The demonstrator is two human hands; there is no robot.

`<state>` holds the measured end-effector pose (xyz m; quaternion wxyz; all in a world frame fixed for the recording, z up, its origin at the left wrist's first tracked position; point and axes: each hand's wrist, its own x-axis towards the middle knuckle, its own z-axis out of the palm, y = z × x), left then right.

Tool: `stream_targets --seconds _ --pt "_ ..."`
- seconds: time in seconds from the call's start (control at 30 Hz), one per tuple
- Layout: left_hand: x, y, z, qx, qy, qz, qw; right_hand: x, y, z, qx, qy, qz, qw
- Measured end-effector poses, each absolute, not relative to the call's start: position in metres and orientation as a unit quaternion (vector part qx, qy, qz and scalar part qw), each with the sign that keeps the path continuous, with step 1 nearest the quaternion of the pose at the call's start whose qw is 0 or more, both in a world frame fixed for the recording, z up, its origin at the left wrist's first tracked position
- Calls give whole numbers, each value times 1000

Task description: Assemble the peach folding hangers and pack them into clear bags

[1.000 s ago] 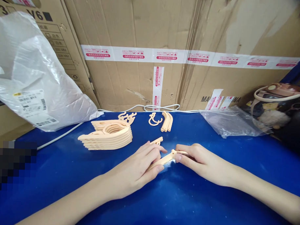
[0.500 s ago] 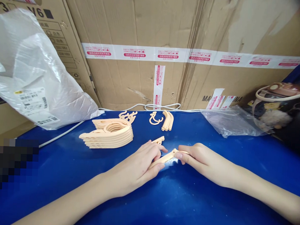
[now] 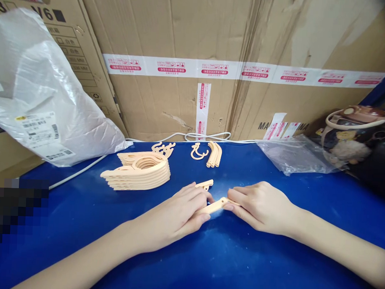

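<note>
"Where's the piece being worked on?"

"Low over the glossy blue tabletop [image 3: 223, 259], between the two hands: a flat cream plastic bar [image 3: 213, 207] with a small round hole near its right end."

"And the grip?"

"The left hand [image 3: 183, 213] is closed on the bar, thumb on the near side, fingers curled over the far side. The right hand [image 3: 262, 208] pinches a slim cream strip [image 3: 233, 201] between thumb and fingers, right at the holed end. Most of that strip is covered, so I can't tell whether it's joined to the bar."

"What's that beyond the left fingers?"

"A short cream plastic arm [image 3: 204, 183] — perhaps part of the same piece, but the hand hides the link."

"Which step would you call this?"

"Handling the joint, I'd judge: one hand steadies, the other works the end. The next move calls for a firm left hold and a careful pinch, with the strip lined up to the bar."

"What lies around them?"

"A neat stack of curved cream plastic frames [image 3: 137, 179] beyond the left hand. Farther back — a cluster of small cream plastic hooks [image 3: 169, 150], a C-shaped cream plastic hook [image 3: 198, 157], and just beside that, a bundle of bent cream plastic arms [image 3: 212, 155]."
</note>
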<state>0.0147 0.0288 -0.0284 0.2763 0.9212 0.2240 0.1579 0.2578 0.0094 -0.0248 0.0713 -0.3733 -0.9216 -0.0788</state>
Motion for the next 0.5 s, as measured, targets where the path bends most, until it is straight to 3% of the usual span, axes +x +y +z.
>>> stream_targets --seconds 0.5 --pt "13 28 -27 933 210 130 261 256 10 -28 -309 -914 -205 162"
